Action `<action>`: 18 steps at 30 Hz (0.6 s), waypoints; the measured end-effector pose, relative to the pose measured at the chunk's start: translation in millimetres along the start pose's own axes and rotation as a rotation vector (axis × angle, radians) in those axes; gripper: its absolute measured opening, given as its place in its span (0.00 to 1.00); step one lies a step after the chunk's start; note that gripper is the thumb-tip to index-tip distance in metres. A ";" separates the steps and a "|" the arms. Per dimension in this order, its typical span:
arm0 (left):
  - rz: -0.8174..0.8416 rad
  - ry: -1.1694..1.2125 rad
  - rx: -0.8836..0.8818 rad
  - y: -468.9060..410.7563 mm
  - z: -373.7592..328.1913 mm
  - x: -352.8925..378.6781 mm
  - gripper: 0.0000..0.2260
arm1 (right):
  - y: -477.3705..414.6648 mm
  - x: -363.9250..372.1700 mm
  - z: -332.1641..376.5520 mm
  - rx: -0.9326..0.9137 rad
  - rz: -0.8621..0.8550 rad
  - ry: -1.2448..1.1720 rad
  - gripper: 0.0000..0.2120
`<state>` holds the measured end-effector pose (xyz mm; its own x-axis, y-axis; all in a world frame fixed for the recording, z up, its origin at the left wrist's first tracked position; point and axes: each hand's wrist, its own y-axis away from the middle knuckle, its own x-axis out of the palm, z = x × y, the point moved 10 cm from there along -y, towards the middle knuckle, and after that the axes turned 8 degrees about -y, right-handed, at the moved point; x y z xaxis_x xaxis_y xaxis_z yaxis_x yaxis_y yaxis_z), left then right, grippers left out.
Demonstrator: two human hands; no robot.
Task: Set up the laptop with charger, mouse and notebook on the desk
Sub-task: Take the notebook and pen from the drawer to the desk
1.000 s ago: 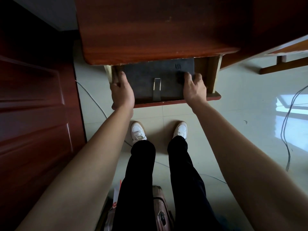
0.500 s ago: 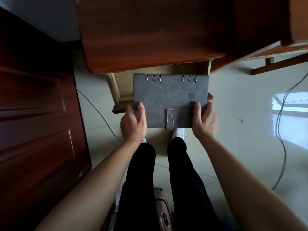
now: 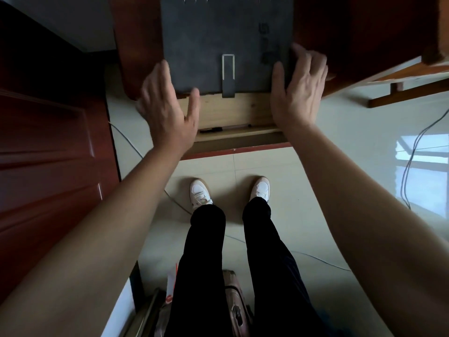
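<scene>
The notebook [image 3: 226, 42] is now lying flat on the reddish-brown counter [image 3: 352, 32], its near edge sitting just at the counter's near edge, with its closure strap [image 3: 228, 76] hanging over toward the open drawer [image 3: 233, 115]. Half a second ago it was being held in the air above that drawer; a second ago it was lying inside it. The ring binding is showing at the far edge, partly cut off by the top of the view.

The left hand [image 3: 167, 105] is hovering at the notebook's near left corner, fingers spread and loose, thumb reaching toward the cover's near edge; it is no longer gripping. The right hand [image 3: 298, 88] is resting against the notebook's right side, fingers fanned apart, the thumb touching the cover near its right corner. Whether either palm is pressing down, I cannot tell.

The drawer is standing pulled out beneath the counter, its pale wooden inside showing bare where the notebook was. The person is standing on the tiled floor [image 3: 303, 190] in white shoes [image 3: 199, 193].
</scene>
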<state>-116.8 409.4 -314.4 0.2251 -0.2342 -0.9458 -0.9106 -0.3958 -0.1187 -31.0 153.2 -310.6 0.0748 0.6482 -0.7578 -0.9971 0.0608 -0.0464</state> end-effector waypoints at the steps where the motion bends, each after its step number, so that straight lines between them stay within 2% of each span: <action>1: 0.054 -0.055 0.029 5.0 2.2 7.0 0.32 | 7.0 -3.4 -1.2 -0.005 -0.032 -0.009 0.21; 3: 0.130 -0.094 0.076 12.7 5.7 17.3 0.35 | 24.2 -7.7 -7.6 0.006 -0.090 -0.042 0.17; 7: 0.137 -0.177 0.085 12.8 9.7 21.5 0.38 | 43.2 9.0 -23.7 0.059 -0.075 -0.190 0.14; 10: 0.142 -0.241 0.101 14.1 8.8 24.8 0.40 | 41.8 12.9 -25.3 0.060 -0.195 -0.283 0.12; 15: 0.130 -0.309 0.116 13.8 8.7 26.7 0.40 | 61.6 33.2 -38.3 0.135 -0.267 -0.461 0.19; 18: 0.136 -0.307 0.125 12.3 7.4 27.6 0.40 | 82.5 51.9 -38.5 0.115 -0.178 -0.418 0.24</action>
<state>-124.4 404.6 -344.2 0.0015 0.0081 -1.0000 -0.9647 -0.2632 -0.0036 -110.0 162.7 -378.8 0.2680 0.8687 -0.4166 -0.9617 0.2671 -0.0618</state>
